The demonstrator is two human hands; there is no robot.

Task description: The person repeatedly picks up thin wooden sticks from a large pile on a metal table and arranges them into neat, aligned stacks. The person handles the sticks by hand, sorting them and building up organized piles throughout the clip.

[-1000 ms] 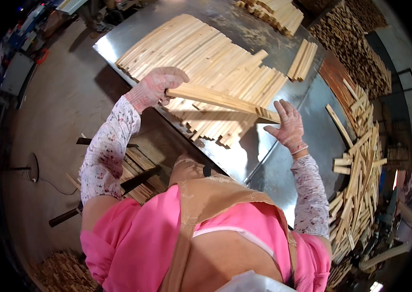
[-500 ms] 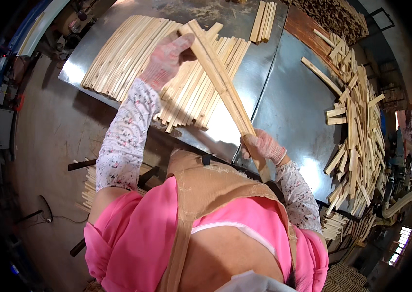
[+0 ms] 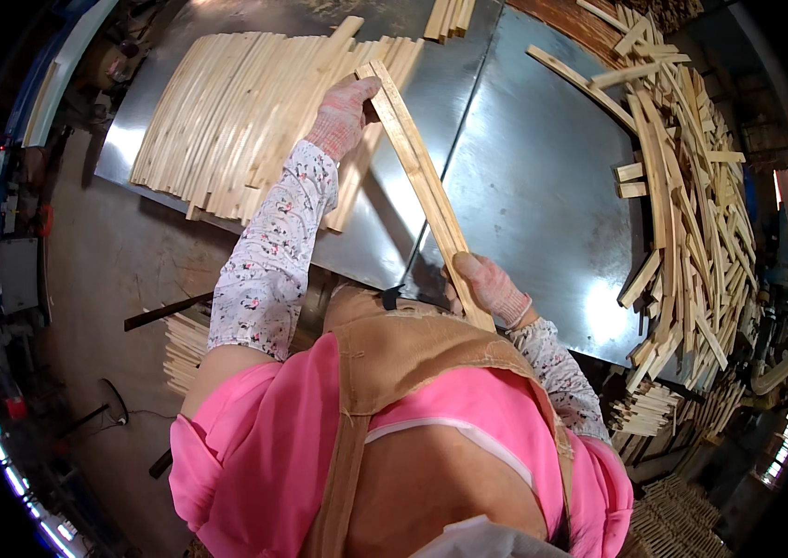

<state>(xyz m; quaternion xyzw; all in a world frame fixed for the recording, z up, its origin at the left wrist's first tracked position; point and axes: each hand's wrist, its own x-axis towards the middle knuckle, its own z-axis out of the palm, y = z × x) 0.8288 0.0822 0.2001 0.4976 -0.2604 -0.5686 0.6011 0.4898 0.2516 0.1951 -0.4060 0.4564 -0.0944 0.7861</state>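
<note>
Wooden strips [image 3: 422,186], apparently two lying side by side, slant above the metal table between my hands. My left hand [image 3: 347,113], in a pinkish knit glove, is closed round their far upper end. Near my apron, my right hand [image 3: 493,286], gloved the same way, grips the lower end; some of its fingers are hidden behind the wood. Left of the held strips, a row of pale wooden strips [image 3: 217,116] lies side by side on the table, with uneven ends. My left forearm covers part of that row.
The metal table [image 3: 552,177] has a seam across it. A jumbled heap of wooden strips [image 3: 682,205] lies along its right side. A few more strips [image 3: 450,17] lie at the far edge of view. Below the table, stacked strips [image 3: 185,349] show at left.
The held strips have turned slightly and now show a narrower face. Both hands keep their hold. My view has shifted, so the table and row appear further left.
</note>
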